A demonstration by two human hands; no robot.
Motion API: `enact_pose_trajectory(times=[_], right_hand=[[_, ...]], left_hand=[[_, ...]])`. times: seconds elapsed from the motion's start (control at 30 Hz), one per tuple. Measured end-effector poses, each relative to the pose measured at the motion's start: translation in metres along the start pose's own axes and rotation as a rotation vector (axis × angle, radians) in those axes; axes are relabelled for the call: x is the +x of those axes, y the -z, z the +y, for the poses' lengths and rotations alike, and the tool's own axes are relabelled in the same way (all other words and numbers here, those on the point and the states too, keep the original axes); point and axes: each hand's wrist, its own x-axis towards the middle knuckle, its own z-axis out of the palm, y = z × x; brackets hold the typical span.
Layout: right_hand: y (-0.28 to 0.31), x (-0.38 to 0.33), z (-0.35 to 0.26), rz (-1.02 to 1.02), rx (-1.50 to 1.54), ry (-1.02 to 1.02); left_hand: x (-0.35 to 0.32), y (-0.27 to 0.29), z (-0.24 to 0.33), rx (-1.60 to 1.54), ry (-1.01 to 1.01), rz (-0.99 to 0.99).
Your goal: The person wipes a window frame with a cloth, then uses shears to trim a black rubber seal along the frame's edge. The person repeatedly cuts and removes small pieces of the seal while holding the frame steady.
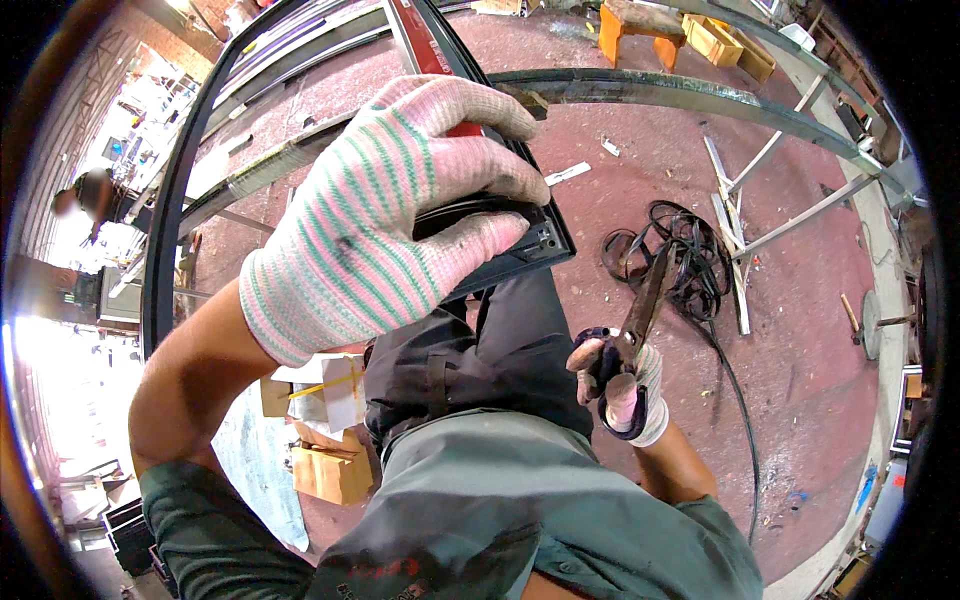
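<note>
My left hand [370, 210], in a white glove with pink and green stripes, is closed over the end of a black frame bar [555, 245]. Its fingers curl across the bar near a square corner, and a dark strip shows under the thumb. A red band [418, 40] runs along the bar beyond the knuckles. Lower right, my gloved right hand [652, 405] grips a pair of scissors [648, 305] by dark handles. The worn blades point up and away, close together and apart from the frame.
A tangle of black strip [700, 262] lies on the reddish floor, one length trailing toward me. Metal support rails [690, 90] cross ahead. Thin pale bars [738, 270] lie at right. Cardboard boxes [332, 470] sit at lower left; another person [97, 195] is far left.
</note>
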Motion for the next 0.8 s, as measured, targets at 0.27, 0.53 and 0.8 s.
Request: enact_pose_trajectory(times=[0.27, 0.53, 0.8], right_hand=[[0.000, 0.003, -0.012, -0.026, -0.130, 0.027], [0.001, 0.009, -0.032, -0.114, -0.245, -0.007], [-0.003, 0.015, -0.055, -0.234, -0.410, -0.063]], left_hand=[[-0.012, 0.008, 0.009, -0.221, 0.135, 0.084], [-0.023, 0.012, 0.031, -0.415, 0.355, 0.004], [-0.022, 0.016, 0.050, -0.455, 0.394, 0.080]])
